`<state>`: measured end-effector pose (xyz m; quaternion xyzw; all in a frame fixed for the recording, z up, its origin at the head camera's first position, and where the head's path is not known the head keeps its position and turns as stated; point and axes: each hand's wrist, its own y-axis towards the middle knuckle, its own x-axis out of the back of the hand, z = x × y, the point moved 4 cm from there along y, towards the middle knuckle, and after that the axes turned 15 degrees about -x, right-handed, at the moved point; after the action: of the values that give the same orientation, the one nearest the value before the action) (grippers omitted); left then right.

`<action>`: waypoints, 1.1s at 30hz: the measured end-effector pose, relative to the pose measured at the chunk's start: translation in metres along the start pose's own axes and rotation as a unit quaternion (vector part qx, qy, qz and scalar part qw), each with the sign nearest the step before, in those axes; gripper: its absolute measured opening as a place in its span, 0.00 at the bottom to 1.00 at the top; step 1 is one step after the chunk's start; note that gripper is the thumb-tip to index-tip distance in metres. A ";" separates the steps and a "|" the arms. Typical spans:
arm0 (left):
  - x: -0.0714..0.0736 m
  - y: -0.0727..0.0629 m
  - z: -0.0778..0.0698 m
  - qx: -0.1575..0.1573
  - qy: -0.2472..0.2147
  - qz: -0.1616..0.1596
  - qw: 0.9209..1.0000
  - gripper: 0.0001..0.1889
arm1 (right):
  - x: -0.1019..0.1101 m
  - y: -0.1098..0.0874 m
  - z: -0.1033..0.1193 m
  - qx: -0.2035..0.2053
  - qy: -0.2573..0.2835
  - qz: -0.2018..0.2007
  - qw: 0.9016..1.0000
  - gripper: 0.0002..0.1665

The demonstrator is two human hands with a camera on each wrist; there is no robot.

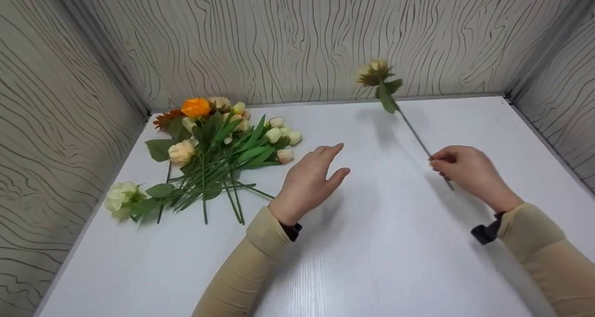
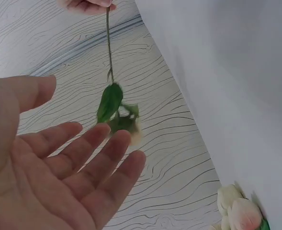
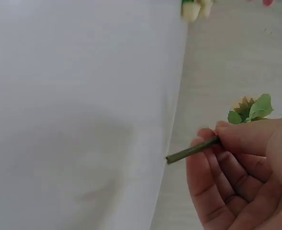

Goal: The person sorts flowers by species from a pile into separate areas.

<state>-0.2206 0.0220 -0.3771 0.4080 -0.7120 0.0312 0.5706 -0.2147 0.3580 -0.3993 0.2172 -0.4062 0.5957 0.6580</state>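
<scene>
My right hand pinches a cream artificial flower by the lower part of its thin stem. The bloom leans up and to the left, above the table's back edge, with green leaves just below it. In the right wrist view the cut stem end sticks out past thumb and fingertips. My left hand hovers over the middle of the table, fingers extended and holding nothing. Its palm shows bare in the left wrist view. Close to its left lies a pile of artificial flowers with stems crossing.
In the pile are an orange bloom, white tulips and a peach rose. A pale green-white rose lies at the left edge of the white table. Wood-patterned walls stand behind and at both sides.
</scene>
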 end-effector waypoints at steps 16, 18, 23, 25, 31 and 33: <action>-0.015 -0.006 0.010 -0.001 0.095 0.099 0.991 0.39 | 0.060 -0.001 -0.122 -0.078 -0.132 -0.079 0.985 0.14; -0.016 -0.006 0.009 0.000 0.090 0.103 0.991 0.39 | 0.060 -0.001 -0.123 -0.084 -0.129 -0.069 0.986 0.14; -0.017 -0.007 0.010 0.003 0.087 0.106 0.991 0.39 | 0.058 0.002 -0.123 -0.084 -0.130 -0.056 0.986 0.14; -0.018 -0.007 0.010 0.002 0.086 0.106 0.991 0.39 | 0.059 0.003 -0.124 -0.087 -0.132 -0.058 0.986 0.14; -0.019 -0.006 0.011 0.001 0.086 0.111 0.990 0.38 | 0.059 0.003 -0.129 -0.096 -0.128 -0.064 0.985 0.14; -0.019 -0.006 0.012 0.002 0.086 0.114 0.990 0.38 | 0.059 0.002 -0.130 -0.097 -0.125 -0.061 0.986 0.14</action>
<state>-0.2258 0.0225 -0.4001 0.3208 -0.7023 0.1320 0.6216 -0.1833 0.4945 -0.4280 0.2497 -0.5271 0.4808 0.6547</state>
